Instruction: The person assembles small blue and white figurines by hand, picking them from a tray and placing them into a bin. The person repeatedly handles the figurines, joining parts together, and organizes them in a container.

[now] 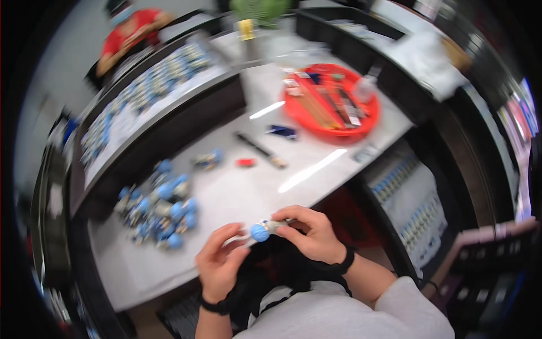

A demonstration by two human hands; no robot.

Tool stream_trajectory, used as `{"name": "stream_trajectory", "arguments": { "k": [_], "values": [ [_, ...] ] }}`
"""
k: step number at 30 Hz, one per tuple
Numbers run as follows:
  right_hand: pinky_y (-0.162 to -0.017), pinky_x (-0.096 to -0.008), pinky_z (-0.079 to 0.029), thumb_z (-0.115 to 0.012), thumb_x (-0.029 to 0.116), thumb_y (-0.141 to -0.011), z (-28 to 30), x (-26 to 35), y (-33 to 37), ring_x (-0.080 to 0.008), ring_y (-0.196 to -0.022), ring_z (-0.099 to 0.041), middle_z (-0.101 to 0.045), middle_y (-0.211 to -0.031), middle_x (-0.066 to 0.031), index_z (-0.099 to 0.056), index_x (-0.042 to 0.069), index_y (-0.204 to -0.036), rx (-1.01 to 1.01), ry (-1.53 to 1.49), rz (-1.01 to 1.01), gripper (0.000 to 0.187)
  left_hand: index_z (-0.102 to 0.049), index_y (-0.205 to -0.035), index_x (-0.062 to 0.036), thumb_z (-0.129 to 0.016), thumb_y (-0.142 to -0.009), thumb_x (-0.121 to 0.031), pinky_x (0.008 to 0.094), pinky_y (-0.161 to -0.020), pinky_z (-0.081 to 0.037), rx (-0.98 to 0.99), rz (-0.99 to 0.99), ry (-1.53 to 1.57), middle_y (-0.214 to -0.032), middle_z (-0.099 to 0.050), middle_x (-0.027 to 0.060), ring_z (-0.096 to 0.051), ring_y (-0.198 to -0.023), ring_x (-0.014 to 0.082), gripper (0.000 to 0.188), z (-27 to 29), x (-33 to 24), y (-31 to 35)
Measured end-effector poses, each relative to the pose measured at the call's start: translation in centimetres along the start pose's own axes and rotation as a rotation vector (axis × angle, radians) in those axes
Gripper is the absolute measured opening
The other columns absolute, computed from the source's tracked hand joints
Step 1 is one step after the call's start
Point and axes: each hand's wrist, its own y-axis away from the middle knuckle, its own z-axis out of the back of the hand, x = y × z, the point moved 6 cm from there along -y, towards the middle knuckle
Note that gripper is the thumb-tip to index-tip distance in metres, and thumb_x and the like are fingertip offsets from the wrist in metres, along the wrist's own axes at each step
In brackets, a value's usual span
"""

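Observation:
My right hand (310,233) pinches a small blue-and-white figurine (260,231) by its pale end, just over the table's near edge. Its round blue part points left, toward my left hand (221,257). That hand's thumb and fingers are spread apart beside the figurine; whether a fingertip touches it is hard to see. To the left, a heap of similar blue-and-white figurines (176,210) lies on the white table (226,198). A separate small figurine (209,159) rests beyond the heap. The picture is somewhat blurred.
Beyond my hands lie a dark pen-like tool (259,149), a small red block (245,163) and a dark blue piece (282,131). A red basin (339,134) holds tools. Trays of figurines (141,121) stand far left and low right. A co-worker in red (131,37) sits behind.

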Motion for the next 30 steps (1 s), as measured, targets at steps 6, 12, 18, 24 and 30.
{"name": "stream_trajectory", "arguments": {
  "k": [6, 12, 18, 24, 30],
  "values": [
    [-0.069, -0.0219, -0.048, -0.062, 0.001, -0.084, 18.8, -1.1, 4.4, -0.0080, -0.080, -0.059, -0.063, -0.092, -0.0031, -0.062, 0.001, -0.102, -0.688, 0.123, 0.120, 0.018, -0.057, -0.111, 0.0036, -0.055, -0.084, 0.006, 0.0221, -0.077, -0.043, -0.168, -0.094, -0.404, -0.105, -0.058, 0.0071, -0.054, -0.087, 0.0118, 0.027, 1.2, 3.3, -1.0],
    [-0.076, -0.0229, -0.047, -0.061, 0.000, -0.083, 42.2, -6.0, 20.1, -0.0097, -0.083, -0.059, -0.064, -0.094, -0.0036, -0.062, 0.000, -0.101, -1.321, 0.605, 0.022, 0.018, -0.061, -0.105, 0.0038, -0.061, -0.086, -0.002, 0.0243, -0.067, -0.048, -0.191, -0.130, -0.526, -0.091, -0.062, 0.0072, -0.057, -0.077, 0.0116, 0.020, 1.1, 3.1, -1.0],
    [-0.071, -0.0296, -0.050, -0.067, 0.003, -0.074, 53.1, -12.8, 30.3, -0.0183, -0.077, -0.065, -0.067, -0.083, -0.0099, -0.065, 0.001, -0.093, -1.516, 0.941, -0.383, 0.020, -0.062, -0.104, 0.0052, -0.063, -0.083, -0.001, 0.0253, -0.068, -0.048, -0.219, -0.151, -0.580, -0.088, -0.063, 0.0083, -0.057, -0.076, 0.0131, 0.021, 1.4, 3.1, -0.9],
    [-0.074, -0.0339, -0.051, -0.070, 0.005, -0.071, 55.3, -17.5, 31.3, -0.0253, -0.079, -0.066, -0.068, -0.084, -0.0129, -0.067, 0.003, -0.089, -1.497, 0.979, -0.600, 0.019, -0.058, -0.109, 0.0043, -0.060, -0.086, -0.001, 0.0290, -0.080, -0.048, -0.198, -0.090, -0.599, -0.099, -0.063, 0.0117, -0.059, -0.089, 0.0175, 0.024, 1.5, 3.4, -0.7],
    [-0.078, -0.0355, -0.050, -0.064, 0.005, -0.074, 57.2, -20.2, 29.4, -0.0293, -0.087, -0.065, -0.067, -0.091, -0.0156, -0.064, 0.004, -0.093, -1.318, 1.025, -0.685, 0.019, -0.059, -0.105, 0.0030, -0.058, -0.084, 0.000, 0.0252, -0.083, -0.041, -0.240, -0.067, -0.568, -0.103, -0.058, 0.0068, -0.054, -0.093, 0.0134, 0.021, 1.3, 3.4, -0.5]
  ]
}}
